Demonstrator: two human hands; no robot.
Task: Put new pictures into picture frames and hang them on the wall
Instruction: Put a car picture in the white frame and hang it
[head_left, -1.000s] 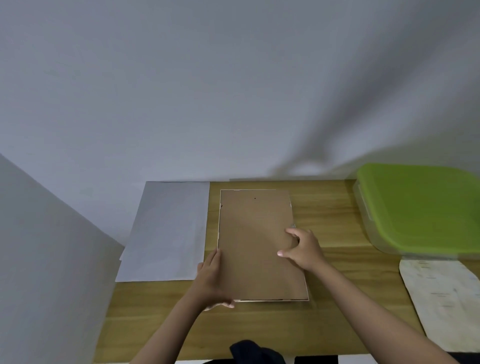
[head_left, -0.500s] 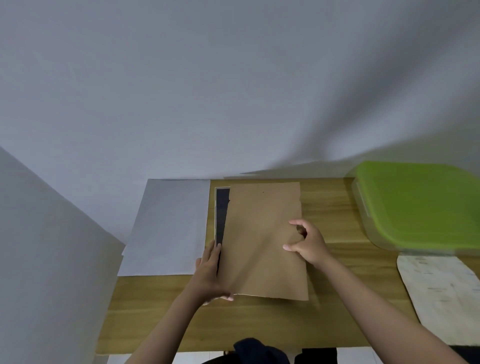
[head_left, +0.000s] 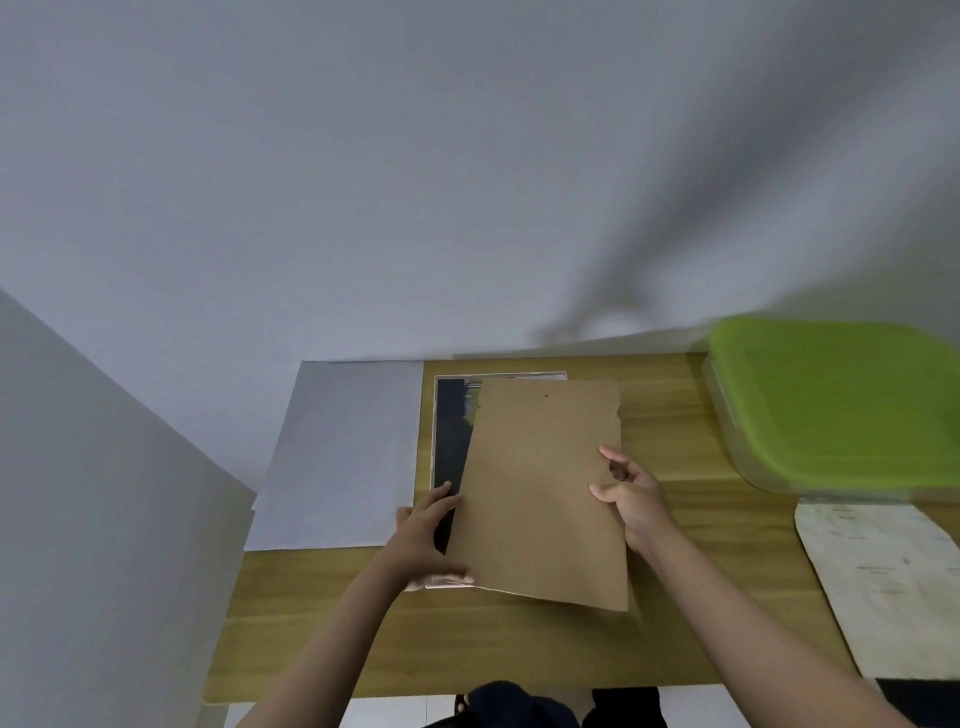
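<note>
brown backing board (head_left: 540, 493): lifted askew off the picture frame (head_left: 448, 441) on the tabletop (head_left: 675, 431)
right hand (head_left: 631, 499): pinches the board's right edge
left hand (head_left: 423, 530): fingers flat, steadying the frame
progress: early; frame just opened, new picture not in, nothing hung

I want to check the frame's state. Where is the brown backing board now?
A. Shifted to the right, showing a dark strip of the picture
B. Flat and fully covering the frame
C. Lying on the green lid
A: the brown backing board sits askew, exposing the dark picture along its left side.
</note>
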